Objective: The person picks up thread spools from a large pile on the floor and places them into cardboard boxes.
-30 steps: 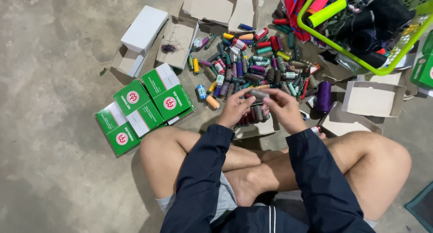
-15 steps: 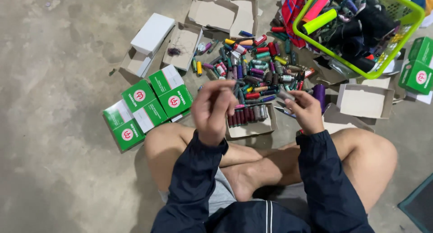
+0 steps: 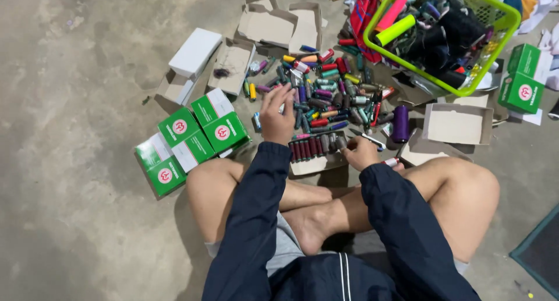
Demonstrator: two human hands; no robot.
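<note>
Spool pile (image 3: 326, 91) under spread, empty left hand (image 3: 277, 117), right hand (image 3: 360, 154) touching spools in tray (image 3: 317, 155), grip unclear

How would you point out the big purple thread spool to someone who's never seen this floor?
Find the lime-green basket at the upper right. Below its near corner, beside an open cardboard box, stands the purple spool. It is far bigger than the small mixed-colour spools scattered to its left.
</note>
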